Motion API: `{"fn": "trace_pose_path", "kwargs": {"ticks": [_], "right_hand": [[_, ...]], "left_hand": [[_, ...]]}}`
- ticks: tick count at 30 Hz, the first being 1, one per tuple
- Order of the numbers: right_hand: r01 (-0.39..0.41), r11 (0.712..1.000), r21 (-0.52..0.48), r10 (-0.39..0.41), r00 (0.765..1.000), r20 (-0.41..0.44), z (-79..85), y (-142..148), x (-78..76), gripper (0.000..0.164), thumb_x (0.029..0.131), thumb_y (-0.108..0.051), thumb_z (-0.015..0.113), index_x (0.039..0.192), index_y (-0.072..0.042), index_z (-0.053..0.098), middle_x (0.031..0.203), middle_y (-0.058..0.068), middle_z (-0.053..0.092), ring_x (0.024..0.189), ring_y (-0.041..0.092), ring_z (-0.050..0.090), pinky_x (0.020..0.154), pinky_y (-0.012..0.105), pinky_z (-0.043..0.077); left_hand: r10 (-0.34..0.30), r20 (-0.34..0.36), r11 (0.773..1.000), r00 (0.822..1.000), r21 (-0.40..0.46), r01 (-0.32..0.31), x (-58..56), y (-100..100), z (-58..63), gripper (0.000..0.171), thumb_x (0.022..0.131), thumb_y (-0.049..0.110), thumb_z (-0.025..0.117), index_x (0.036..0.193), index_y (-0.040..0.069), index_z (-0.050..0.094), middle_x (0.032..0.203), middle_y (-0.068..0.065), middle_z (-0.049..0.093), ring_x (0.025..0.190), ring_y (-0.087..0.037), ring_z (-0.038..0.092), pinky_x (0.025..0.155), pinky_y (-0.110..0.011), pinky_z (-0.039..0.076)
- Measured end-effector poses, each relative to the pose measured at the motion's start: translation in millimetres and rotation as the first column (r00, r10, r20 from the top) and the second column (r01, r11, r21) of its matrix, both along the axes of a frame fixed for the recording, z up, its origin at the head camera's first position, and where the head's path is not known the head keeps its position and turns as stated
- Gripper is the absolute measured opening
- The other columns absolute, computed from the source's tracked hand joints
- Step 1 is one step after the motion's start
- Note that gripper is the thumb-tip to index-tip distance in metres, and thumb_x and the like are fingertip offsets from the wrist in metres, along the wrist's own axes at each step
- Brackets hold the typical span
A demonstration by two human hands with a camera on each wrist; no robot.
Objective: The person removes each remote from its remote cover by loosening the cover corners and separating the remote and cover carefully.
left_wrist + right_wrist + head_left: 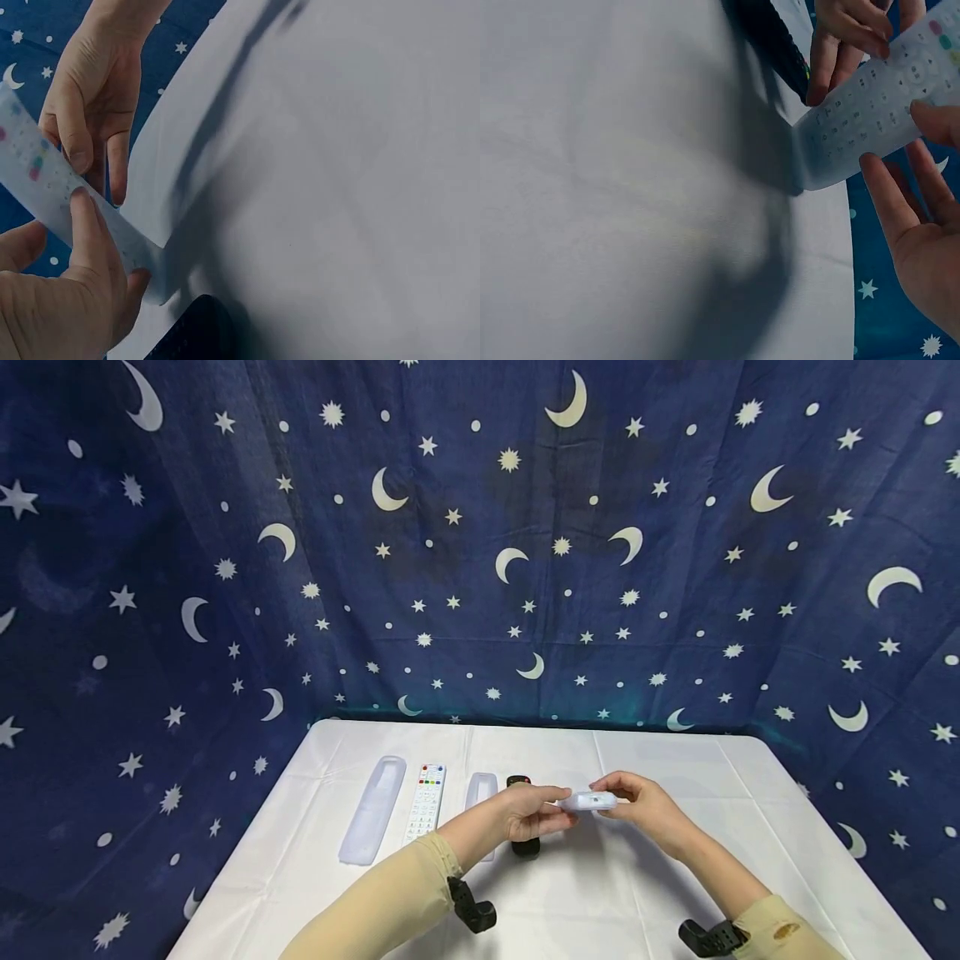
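Observation:
Between my two hands, above the table, is a white remote control [866, 112] in a translucent sleeve-like cover [817, 169]. Its buttons show through the cover in both wrist views, with coloured ones toward one end. My left hand [536, 810] grips it from the left, fingers and thumb on opposite sides. From the right, my right hand [641, 810] pinches its other side, thumb over the button face in the right wrist view. In the head view only the narrow end of the covered remote [588, 801] faces me. A black remote [527, 846] lies partly hidden beneath my left hand.
Left on the white-clothed table [315, 802] lie a large translucent cover [372, 810], another white remote [426, 797] and a smaller translucent cover [481, 787]. A dark blue curtain [465, 527] with moons and stars hangs behind. Each wrist wears a black camera.

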State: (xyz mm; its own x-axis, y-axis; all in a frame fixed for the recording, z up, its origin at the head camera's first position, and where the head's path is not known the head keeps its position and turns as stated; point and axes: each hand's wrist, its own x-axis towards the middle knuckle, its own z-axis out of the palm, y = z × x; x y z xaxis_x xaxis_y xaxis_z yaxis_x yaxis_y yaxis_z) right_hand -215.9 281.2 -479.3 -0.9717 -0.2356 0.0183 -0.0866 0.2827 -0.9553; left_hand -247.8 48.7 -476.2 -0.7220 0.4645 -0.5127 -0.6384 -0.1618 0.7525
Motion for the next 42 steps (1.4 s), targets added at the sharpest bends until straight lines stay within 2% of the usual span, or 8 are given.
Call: {"fn": "trace_pose_path", "kwargs": {"ticks": [4,7,13,16,20,25,31,42], "right_hand": [[-0.016,0.998,-0.066,0.018,0.999,0.033,-3.7,1,4.1,0.031,0.087,-0.003,0.077,0.115,0.007,0.066,0.147,0.033,0.046,0.131,0.043,0.05,0.089,0.029,0.053],[-0.025,0.994,-0.107,0.033,0.997,0.067,-4.6,0,6.6,0.037,0.087,-0.002,0.076,0.119,0.011,0.063,0.151,0.035,0.039,0.126,0.039,0.055,0.088,0.03,0.054],[-0.015,0.985,-0.173,0.044,0.985,0.165,-4.9,-2,9.2,0.055,0.096,-0.006,0.066,0.143,0.01,0.045,0.149,0.03,0.043,0.114,0.022,0.062,0.09,0.035,0.055],[0.009,0.977,-0.214,0.035,0.979,0.203,-4.6,-2,8.5,0.064,0.098,-0.007,0.063,0.153,0.007,0.033,0.152,0.031,0.039,0.119,0.023,0.06,0.096,0.037,0.054],[0.042,0.976,-0.214,0.011,0.971,0.237,-4.5,-3,6.3,0.076,0.099,-0.012,0.067,0.159,0.001,0.023,0.152,0.032,0.04,0.122,0.025,0.061,0.098,0.038,0.053],[0.033,0.978,-0.206,0.017,0.971,0.237,-6.1,-3,3.1,0.079,0.097,-0.011,0.069,0.159,0.003,0.021,0.144,0.029,0.049,0.12,0.024,0.062,0.097,0.035,0.054],[0.02,0.976,-0.215,0.028,0.977,0.214,-6.6,-4,1.7,0.077,0.096,-0.005,0.069,0.157,0.006,0.023,0.139,0.024,0.052,0.115,0.02,0.062,0.094,0.033,0.054],[0.041,0.988,-0.147,-0.022,0.992,0.127,-6.0,-6,1.5,0.079,0.093,-0.001,0.072,0.156,0.008,0.026,0.139,0.028,0.051,0.108,0.017,0.064,0.088,0.03,0.056]], "left_hand": [[-0.021,-0.001,1.0,1.0,0.016,0.021,2.9,1,-2.5,0.022,0.096,0.0,0.067,0.114,-0.012,0.063,0.106,-0.025,0.069,0.102,-0.031,0.071,0.087,-0.031,0.057],[-0.04,-0.028,0.999,0.999,0.004,0.041,5.5,2,-3.8,0.019,0.096,-0.005,0.065,0.113,-0.013,0.063,0.104,-0.023,0.069,0.101,-0.032,0.071,0.087,-0.033,0.057],[-0.059,-0.165,0.996,0.985,-0.077,0.047,11.2,5,-5.6,0.067,0.091,-0.008,0.068,0.15,-0.006,0.037,0.109,-0.018,0.067,0.089,-0.024,0.073,0.076,-0.033,0.061],[-0.08,-0.264,0.988,0.961,-0.148,0.041,12.9,7,-5.8,0.083,0.088,-0.009,0.071,0.158,-0.001,0.027,0.119,-0.013,0.064,0.085,-0.022,0.072,0.072,-0.033,0.062],[-0.102,-0.367,0.975,0.925,-0.221,0.02,13.9,10,-6.2,0.085,0.086,-0.009,0.073,0.158,0.001,0.028,0.125,-0.011,0.058,0.085,-0.022,0.07,0.074,-0.038,0.062],[-0.11,-0.426,0.964,0.898,-0.266,-0.008,14.2,13,-8.5,0.081,0.086,-0.011,0.073,0.156,0.002,0.035,0.124,-0.011,0.056,0.089,-0.022,0.068,0.078,-0.044,0.061],[-0.127,-0.499,0.96,0.857,-0.279,-0.02,12.5,13,-12.5,0.078,0.085,-0.013,0.071,0.154,0.008,0.041,0.125,-0.008,0.055,0.093,-0.022,0.065,0.075,-0.041,0.061],[-0.172,-0.588,0.96,0.79,-0.281,-0.001,9.6,12,-15.7,0.08,0.086,-0.011,0.065,0.157,0.01,0.035,0.134,-0.007,0.05,0.086,-0.019,0.068,0.079,-0.041,0.06]]}}
